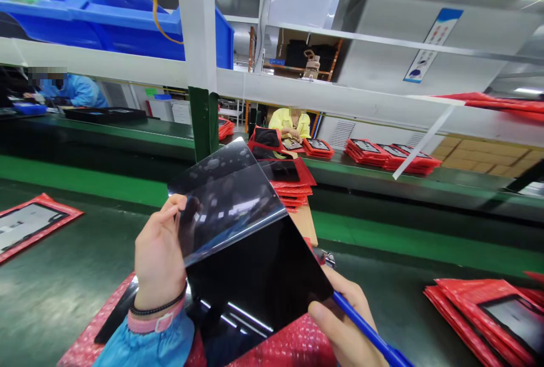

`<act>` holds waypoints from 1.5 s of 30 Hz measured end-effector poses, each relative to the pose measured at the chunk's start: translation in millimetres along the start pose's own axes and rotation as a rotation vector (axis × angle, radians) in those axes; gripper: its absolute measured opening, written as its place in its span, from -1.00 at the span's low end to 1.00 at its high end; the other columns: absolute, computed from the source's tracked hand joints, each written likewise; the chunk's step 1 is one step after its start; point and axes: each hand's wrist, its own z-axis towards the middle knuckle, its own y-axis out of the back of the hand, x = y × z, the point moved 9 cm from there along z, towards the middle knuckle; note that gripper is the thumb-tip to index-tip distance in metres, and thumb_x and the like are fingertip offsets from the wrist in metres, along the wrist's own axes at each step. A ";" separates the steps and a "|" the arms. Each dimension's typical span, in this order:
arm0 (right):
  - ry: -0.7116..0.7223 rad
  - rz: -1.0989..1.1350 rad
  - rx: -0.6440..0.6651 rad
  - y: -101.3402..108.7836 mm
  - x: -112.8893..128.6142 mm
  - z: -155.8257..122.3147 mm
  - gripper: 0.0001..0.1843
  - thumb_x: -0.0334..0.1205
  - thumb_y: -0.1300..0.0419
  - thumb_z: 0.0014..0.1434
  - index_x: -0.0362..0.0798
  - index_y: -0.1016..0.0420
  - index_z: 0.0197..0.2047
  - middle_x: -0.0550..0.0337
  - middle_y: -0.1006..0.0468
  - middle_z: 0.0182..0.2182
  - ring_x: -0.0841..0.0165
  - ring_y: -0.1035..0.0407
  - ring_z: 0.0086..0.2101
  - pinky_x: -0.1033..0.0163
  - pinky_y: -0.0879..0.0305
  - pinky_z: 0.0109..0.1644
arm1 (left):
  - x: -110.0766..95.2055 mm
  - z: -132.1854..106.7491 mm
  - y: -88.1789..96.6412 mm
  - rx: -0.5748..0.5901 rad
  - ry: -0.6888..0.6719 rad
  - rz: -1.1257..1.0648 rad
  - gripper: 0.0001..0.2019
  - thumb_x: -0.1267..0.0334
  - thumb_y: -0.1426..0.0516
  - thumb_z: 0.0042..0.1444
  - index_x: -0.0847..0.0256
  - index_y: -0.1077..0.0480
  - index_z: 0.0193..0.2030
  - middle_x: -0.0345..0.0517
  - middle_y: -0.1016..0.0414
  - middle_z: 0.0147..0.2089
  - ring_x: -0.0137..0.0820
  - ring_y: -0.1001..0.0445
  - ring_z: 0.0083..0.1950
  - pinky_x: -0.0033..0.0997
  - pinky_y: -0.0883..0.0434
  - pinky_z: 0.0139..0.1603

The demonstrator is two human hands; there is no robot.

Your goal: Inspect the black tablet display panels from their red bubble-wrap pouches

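Observation:
A glossy black screen panel [259, 271] is held up and tilted in front of me. Clear protective film [232, 191] covers its upper part, lifted from the glass along a bright fold, with bubbles near the top corner. My left hand [159, 248] is closed, pinching the film's left edge between thumb and fingers. On the lower right, my right hand [346, 321] grips the panel's corner, thumb in front. A blue pen [365, 324] also lies in that hand. Beneath the panel is red bubble wrap [293, 344], with another dark panel [117, 313] partly hidden behind my left wrist.
Red-wrapped panels are stacked ahead [293, 186] and at the right [488, 310]. Another red-wrapped panel [34, 222] lies left on the dark green bench [63, 299]. A white post [195, 27] and shelf rail stand ahead, below blue bins [106, 27]. Two people sit beyond.

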 end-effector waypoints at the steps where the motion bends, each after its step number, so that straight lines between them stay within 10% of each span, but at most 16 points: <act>1: 0.010 -0.031 -0.034 4.7 -0.5 -1.3 -0.50 0.20 -0.42 -0.12 0.08 -0.65 -0.16 0.11 -0.61 -0.32 0.20 -0.46 -0.37 0.15 -0.44 -0.25 | 4.0 1.6 0.6 0.005 0.032 -0.045 -0.92 0.33 -0.09 -0.09 0.14 -0.31 -0.55 -0.18 -0.30 -0.42 -0.36 -0.35 -0.30 -0.44 -0.41 -0.19; 13: -0.005 0.037 0.101 -0.3 2.4 -1.1 -0.60 0.24 -0.30 0.02 0.13 -0.67 -0.25 0.17 -0.59 -0.39 0.23 -0.45 -0.34 0.14 -0.40 -0.08 | -1.1 9.4 12.1 -0.026 -0.169 -0.036 -0.88 0.41 -0.17 -0.18 0.13 -0.38 -0.62 -0.25 -0.42 -0.46 -0.37 -0.41 -0.26 -0.42 -0.41 -0.06; 26: -0.152 0.104 -0.017 5.5 -13.5 1.4 -0.56 0.21 -0.37 -0.05 0.09 -0.65 -0.21 0.11 -0.64 -0.20 0.11 -0.49 -0.15 0.11 -0.42 -0.02 | 12.2 -31.2 -31.0 0.254 0.241 -0.032 -0.86 0.27 -0.20 -0.13 0.17 -0.40 -0.63 -0.21 -0.34 -0.50 -0.41 -0.35 -0.34 -0.54 -0.31 -0.41; 31: -0.120 0.080 -0.140 11.5 -4.2 -1.5 -0.55 0.16 -0.43 -0.12 0.12 -0.66 -0.19 0.15 -0.65 -0.14 0.16 -0.51 -0.14 0.24 -0.45 -0.08 | 16.3 -40.5 -39.0 0.340 0.265 -0.045 -0.82 0.19 -0.16 0.00 0.17 -0.50 -0.53 -0.16 -0.51 -0.35 -0.32 -0.44 -0.19 -0.50 -0.34 -0.17; 37: 0.058 0.060 0.205 -20.5 25.4 10.6 -0.69 0.05 -0.34 0.04 0.04 -0.63 -0.21 0.23 -0.54 -0.56 0.32 -0.42 -0.51 0.26 -0.43 -0.32 | 16.2 -42.3 -37.6 0.373 0.216 -0.006 -0.80 0.19 -0.14 0.05 0.17 -0.51 -0.52 -0.14 -0.57 -0.33 -0.27 -0.45 -0.15 -0.45 -0.29 -0.10; 45: 0.032 0.114 0.361 -27.6 20.9 11.3 -0.54 -0.12 -0.39 0.00 0.06 -0.54 0.00 0.23 -0.62 -0.45 0.28 -0.47 -0.46 0.25 -0.40 -0.36 | 11.5 -46.3 -38.8 0.370 0.186 0.019 -0.75 0.15 -0.15 0.03 0.18 -0.50 -0.58 -0.12 -0.56 -0.36 -0.27 -0.45 -0.19 -0.46 -0.31 -0.15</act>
